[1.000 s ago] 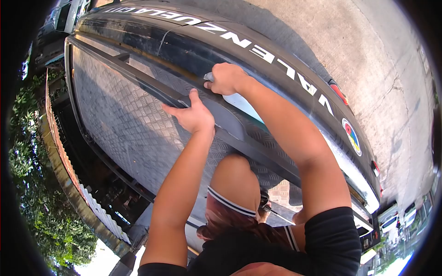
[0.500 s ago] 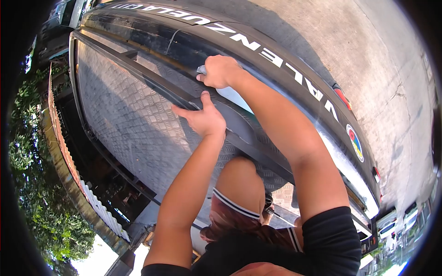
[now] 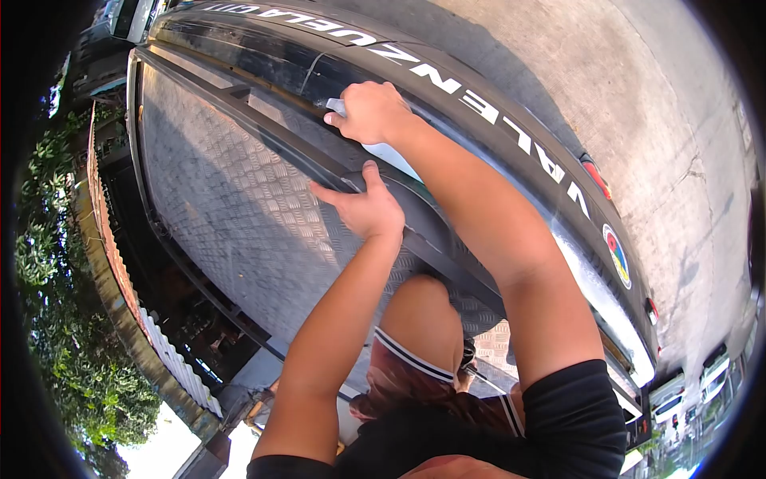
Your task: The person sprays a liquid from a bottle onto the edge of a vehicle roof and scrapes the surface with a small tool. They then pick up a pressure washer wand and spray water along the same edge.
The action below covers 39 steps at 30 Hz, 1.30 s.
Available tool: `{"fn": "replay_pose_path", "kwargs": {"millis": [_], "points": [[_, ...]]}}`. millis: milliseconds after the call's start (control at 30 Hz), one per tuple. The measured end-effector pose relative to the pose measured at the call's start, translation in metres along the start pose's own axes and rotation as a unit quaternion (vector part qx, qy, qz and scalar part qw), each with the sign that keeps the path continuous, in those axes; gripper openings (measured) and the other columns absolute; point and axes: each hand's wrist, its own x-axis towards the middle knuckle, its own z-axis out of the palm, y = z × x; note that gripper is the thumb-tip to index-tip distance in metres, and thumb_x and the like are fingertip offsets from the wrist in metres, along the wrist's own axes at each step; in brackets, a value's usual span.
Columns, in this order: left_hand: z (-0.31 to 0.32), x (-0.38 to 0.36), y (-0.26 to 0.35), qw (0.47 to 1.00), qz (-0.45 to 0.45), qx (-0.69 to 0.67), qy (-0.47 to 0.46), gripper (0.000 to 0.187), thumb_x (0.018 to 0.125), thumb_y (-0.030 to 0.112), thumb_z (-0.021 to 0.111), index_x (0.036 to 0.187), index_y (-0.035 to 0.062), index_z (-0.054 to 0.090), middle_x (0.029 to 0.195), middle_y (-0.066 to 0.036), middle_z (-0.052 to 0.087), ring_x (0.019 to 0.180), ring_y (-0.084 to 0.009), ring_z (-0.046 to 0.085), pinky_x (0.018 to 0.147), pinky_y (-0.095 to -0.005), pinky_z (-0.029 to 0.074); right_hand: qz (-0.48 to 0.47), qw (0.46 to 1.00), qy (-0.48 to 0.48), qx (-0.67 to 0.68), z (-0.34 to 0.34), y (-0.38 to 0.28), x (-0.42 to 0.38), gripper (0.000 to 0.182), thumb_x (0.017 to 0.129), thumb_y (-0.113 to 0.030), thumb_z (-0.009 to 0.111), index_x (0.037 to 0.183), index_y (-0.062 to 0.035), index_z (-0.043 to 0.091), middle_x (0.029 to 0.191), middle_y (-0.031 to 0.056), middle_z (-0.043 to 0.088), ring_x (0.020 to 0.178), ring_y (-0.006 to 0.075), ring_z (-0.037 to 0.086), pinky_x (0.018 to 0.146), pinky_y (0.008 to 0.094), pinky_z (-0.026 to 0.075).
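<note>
My right hand (image 3: 372,113) is closed on a small pale grey piece (image 3: 336,105) that pokes out past the thumb; its kind is mostly hidden. This hand is at the inner edge of a black vehicle side panel (image 3: 263,49) with white lettering. Below the right wrist a pale, shiny strip (image 3: 392,160) shows. My left hand (image 3: 371,209) is open, thumb and index finger spread, at the dark metal rail (image 3: 299,160) of the cargo bed; it holds nothing.
Ridged metal plate (image 3: 215,176) covers the bed floor, where my bent knee (image 3: 421,311) is. Concrete pavement (image 3: 638,104) lies beyond the lettered side. A corrugated roof (image 3: 171,363) and trees (image 3: 80,343) are at the left; parked vehicles (image 3: 712,374) stand at the lower right.
My right hand has moved a little up and left along the side panel, with the pale grey piece still in it. My left hand stays by the rail; the whole view has shifted slightly.
</note>
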Motion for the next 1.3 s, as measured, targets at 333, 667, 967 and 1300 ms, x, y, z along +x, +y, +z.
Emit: {"fn": "replay_pose_path", "kwargs": {"millis": [333, 667, 967, 1300], "points": [[0.002, 0.001, -0.002, 1.0, 0.006, 0.006, 0.012, 0.104, 0.093, 0.031, 0.078, 0.169, 0.0033, 0.012, 0.158, -0.027, 0.051, 0.143, -0.0426, 0.054, 0.118, -0.0471, 0.042, 0.038, 0.999, -0.038, -0.002, -0.005, -0.015, 0.013, 0.046, 0.102, -0.048, 0.069, 0.1, -0.0048, 0.082, 0.101, 0.0151, 0.079, 0.104, 0.0347, 0.074, 0.099, 0.0496, 0.048], [-0.001, -0.002, 0.004, 1.0, -0.009, 0.004, 0.006, 0.107, 0.092, 0.036, 0.077, 0.169, 0.0033, 0.012, 0.155, -0.029, 0.053, 0.14, -0.0442, 0.056, 0.116, -0.0482, 0.044, 0.052, 0.997, -0.051, -0.004, -0.002, -0.019, 0.02, 0.044, 0.1, -0.049, 0.071, 0.109, -0.007, 0.082, 0.108, 0.0147, 0.08, 0.109, 0.0342, 0.074, 0.1, 0.0511, 0.051], [0.001, 0.001, -0.004, 0.997, 0.033, 0.058, 0.033, 0.108, 0.093, 0.039, 0.075, 0.169, 0.0007, 0.009, 0.151, -0.031, 0.056, 0.137, -0.0484, 0.057, 0.115, -0.0515, 0.044, 0.007, 0.999, -0.012, 0.045, 0.011, -0.009, 0.008, 0.044, 0.088, -0.034, 0.078, 0.125, -0.0091, 0.076, 0.113, 0.0188, 0.079, 0.11, 0.04, 0.075, 0.096, 0.0525, 0.059], [-0.001, -0.001, 0.008, 0.992, -0.013, 0.121, 0.041, 0.112, 0.092, 0.047, 0.075, 0.171, 0.004, 0.008, 0.143, -0.034, 0.06, 0.129, -0.0489, 0.063, 0.11, -0.0547, 0.05, 0.048, 0.993, -0.08, -0.07, -0.041, 0.033, -0.156, 0.042, 0.094, -0.04, 0.076, 0.119, -0.0058, 0.076, 0.11, 0.0231, 0.078, 0.108, 0.0427, 0.073, 0.096, 0.0515, 0.058]]}}
